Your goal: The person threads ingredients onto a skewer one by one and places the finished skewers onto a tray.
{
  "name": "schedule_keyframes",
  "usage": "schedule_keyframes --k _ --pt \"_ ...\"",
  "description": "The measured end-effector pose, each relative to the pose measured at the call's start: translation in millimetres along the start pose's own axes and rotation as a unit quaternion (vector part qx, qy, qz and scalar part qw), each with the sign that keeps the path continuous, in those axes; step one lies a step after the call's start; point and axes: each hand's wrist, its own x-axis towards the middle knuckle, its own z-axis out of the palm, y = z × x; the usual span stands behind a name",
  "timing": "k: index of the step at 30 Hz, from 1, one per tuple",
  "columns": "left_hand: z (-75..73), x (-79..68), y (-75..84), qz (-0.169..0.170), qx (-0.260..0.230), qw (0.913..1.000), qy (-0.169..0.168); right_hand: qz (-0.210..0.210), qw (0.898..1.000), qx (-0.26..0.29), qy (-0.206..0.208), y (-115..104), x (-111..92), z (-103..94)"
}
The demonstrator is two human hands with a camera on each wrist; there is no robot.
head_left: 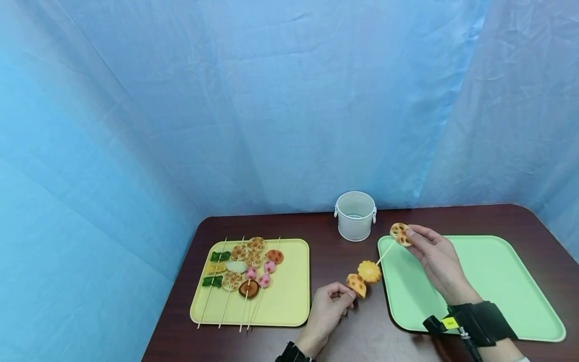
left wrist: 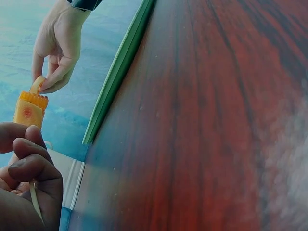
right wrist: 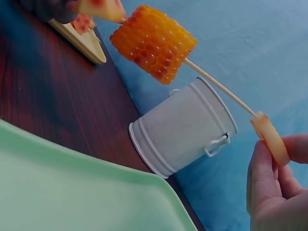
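My left hand (head_left: 326, 312) grips a wooden skewer (head_left: 385, 253) just below a yellow piece with brown spots (head_left: 356, 285). The skewer's lower end (left wrist: 35, 203) pokes out under the curled fingers in the left wrist view. Above the spotted piece a corn chunk (head_left: 369, 272) is threaded on the stick. A lotus root slice (head_left: 400, 234) is at the skewer's upper tip, pinched between thumb and fingers of my right hand (head_left: 436, 259). In the right wrist view the tip meets the slice (right wrist: 270, 139); whether it passes through cannot be told.
On the left, a yellow tray (head_left: 289, 301) bears several loaded skewers. A green tray (head_left: 497, 281) lies under the right hand. Between them at the back stands a white bucket (head_left: 355, 223). Blue cloth (head_left: 289, 100) hangs behind the dark wooden table (head_left: 174, 322).
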Motion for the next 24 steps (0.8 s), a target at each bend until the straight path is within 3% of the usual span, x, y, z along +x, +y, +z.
schedule_keyframes --k 8,24 --pt "-0.3 -0.1 1.1 -0.008 0.000 1.0000 0.003 -0.047 0.996 -0.073 0.007 -2 1 3.9" --pt "4.0 1.0 5.7 0.009 -0.009 0.9998 0.015 -0.021 0.977 -0.212 -0.007 3 -7 20.8"
